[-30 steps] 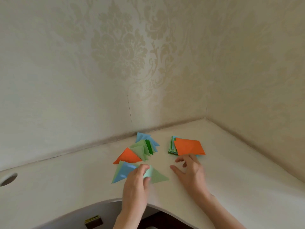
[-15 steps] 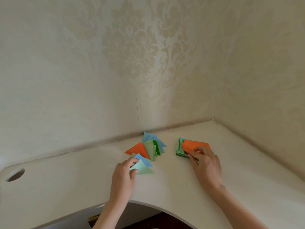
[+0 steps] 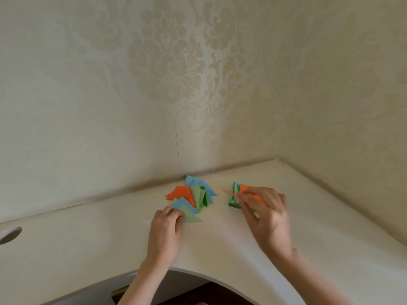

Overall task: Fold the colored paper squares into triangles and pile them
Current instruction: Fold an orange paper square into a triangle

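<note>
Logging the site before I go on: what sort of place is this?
Likely a room at home: a pale corner desk with a cable hole, set against damask-patterned wallpaper, with folded paper triangles on it.

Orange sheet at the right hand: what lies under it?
Under the orange sheet sits a stack of paper squares, with green and light blue edges showing. The right hand covers most of the stack, so its count is unclear.
</note>
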`<state>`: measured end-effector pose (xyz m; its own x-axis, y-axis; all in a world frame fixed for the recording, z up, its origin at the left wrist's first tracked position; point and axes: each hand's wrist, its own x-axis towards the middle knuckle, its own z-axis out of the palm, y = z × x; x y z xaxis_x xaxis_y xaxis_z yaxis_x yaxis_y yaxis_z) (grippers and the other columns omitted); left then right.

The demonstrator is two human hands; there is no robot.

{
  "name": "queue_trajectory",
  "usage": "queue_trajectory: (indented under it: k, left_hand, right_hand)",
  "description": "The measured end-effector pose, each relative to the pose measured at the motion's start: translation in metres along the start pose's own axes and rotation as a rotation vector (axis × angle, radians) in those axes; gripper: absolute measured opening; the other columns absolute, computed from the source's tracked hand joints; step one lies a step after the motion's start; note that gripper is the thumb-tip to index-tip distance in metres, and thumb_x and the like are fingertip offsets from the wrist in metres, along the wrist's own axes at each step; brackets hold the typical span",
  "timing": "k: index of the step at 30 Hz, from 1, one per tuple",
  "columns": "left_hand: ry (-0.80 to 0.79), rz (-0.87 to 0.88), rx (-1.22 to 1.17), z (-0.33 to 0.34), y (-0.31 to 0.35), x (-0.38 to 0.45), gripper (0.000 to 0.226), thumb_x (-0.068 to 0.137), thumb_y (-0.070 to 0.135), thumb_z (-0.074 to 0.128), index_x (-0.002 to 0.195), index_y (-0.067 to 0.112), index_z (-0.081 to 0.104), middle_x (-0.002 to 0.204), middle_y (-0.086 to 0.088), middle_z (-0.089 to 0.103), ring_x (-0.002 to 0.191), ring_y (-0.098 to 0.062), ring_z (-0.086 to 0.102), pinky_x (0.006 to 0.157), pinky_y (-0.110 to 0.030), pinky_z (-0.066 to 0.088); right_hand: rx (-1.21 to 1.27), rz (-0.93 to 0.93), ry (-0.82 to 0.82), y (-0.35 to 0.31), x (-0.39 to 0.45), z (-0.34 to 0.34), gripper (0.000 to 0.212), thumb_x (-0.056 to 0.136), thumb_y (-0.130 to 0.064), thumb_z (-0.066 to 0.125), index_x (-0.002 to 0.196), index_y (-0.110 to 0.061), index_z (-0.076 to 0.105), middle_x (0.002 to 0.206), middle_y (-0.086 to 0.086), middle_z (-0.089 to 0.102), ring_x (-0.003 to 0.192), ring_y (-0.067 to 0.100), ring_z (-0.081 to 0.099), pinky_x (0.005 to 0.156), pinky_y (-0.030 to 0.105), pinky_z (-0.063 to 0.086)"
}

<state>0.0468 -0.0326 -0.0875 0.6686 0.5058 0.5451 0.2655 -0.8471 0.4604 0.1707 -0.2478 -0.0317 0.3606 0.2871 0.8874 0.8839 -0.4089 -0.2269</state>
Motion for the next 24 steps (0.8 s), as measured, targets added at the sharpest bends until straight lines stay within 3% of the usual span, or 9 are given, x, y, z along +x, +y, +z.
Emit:
queue_trajectory:
  k: [5,8,11,15,17,21,24]
  left_hand:
    - [0.025,0.021,0.015,-0.004,0.007,-0.006,0.01,0.082,0.005,0.069,0.085,0.014,0.07,0.089,0.001,0.065,0.078,-0.02,0.054,0.069,-0.033,0.05]
    - [0.03,0.054,-0.016,-0.008,0.015,-0.012,0.015,0.078,0.001,0.071,0.087,0.014,0.07,0.089,0.003,0.064,0.081,-0.019,0.056,0.07,-0.025,0.047]
    - [-0.016,0.057,-0.105,-0.009,0.024,-0.019,0.017,0.08,0.005,0.07,0.091,0.019,0.068,0.092,0.01,0.062,0.086,-0.009,0.057,0.073,-0.016,0.043]
    - [-0.204,0.082,-0.329,-0.008,0.04,-0.026,0.021,0.087,0.014,0.064,0.101,0.03,0.065,0.095,0.022,0.063,0.092,0.001,0.058,0.08,-0.015,0.047]
    - [-0.258,0.068,-0.357,-0.005,0.043,-0.027,0.022,0.088,0.019,0.063,0.104,0.033,0.063,0.094,0.023,0.064,0.094,0.0,0.059,0.082,-0.017,0.047]
    - [-0.256,0.05,-0.318,0.002,0.045,-0.024,0.017,0.086,0.025,0.066,0.102,0.031,0.065,0.089,0.023,0.063,0.093,0.0,0.055,0.082,-0.017,0.045]
    - [-0.245,0.046,-0.298,0.005,0.048,-0.02,0.015,0.084,0.027,0.069,0.099,0.031,0.066,0.085,0.023,0.061,0.091,0.001,0.053,0.079,-0.015,0.044]
  right_hand:
    - [0.031,-0.141,-0.192,-0.025,-0.026,0.01,0.012,0.09,-0.028,0.064,0.086,-0.024,0.075,0.088,-0.011,0.066,0.08,0.016,0.059,0.064,0.033,0.04]
    - [0.022,-0.115,-0.348,-0.022,-0.046,0.02,0.014,0.086,-0.033,0.06,0.086,-0.032,0.074,0.085,-0.015,0.064,0.08,0.013,0.06,0.062,0.03,0.04]
    - [0.052,-0.015,-0.488,-0.02,-0.053,0.024,0.02,0.084,-0.04,0.055,0.089,-0.038,0.073,0.085,-0.02,0.063,0.081,0.006,0.06,0.062,0.03,0.042]
    - [0.202,0.161,-0.598,-0.02,-0.051,0.026,0.018,0.084,-0.042,0.058,0.095,-0.038,0.072,0.089,-0.023,0.062,0.081,-0.001,0.058,0.067,0.026,0.047]
    - [0.335,0.26,-0.623,-0.019,-0.048,0.027,0.017,0.084,-0.041,0.062,0.097,-0.035,0.072,0.089,-0.024,0.062,0.08,-0.001,0.06,0.07,0.02,0.05]
    - [0.362,0.388,-0.613,-0.017,-0.045,0.03,0.019,0.08,-0.038,0.073,0.096,-0.03,0.069,0.086,-0.022,0.061,0.082,0.0,0.058,0.067,0.011,0.046]
    - [0.372,0.433,-0.6,-0.018,-0.044,0.032,0.019,0.077,-0.034,0.077,0.089,-0.038,0.063,0.081,-0.02,0.061,0.081,0.001,0.058,0.064,0.01,0.045]
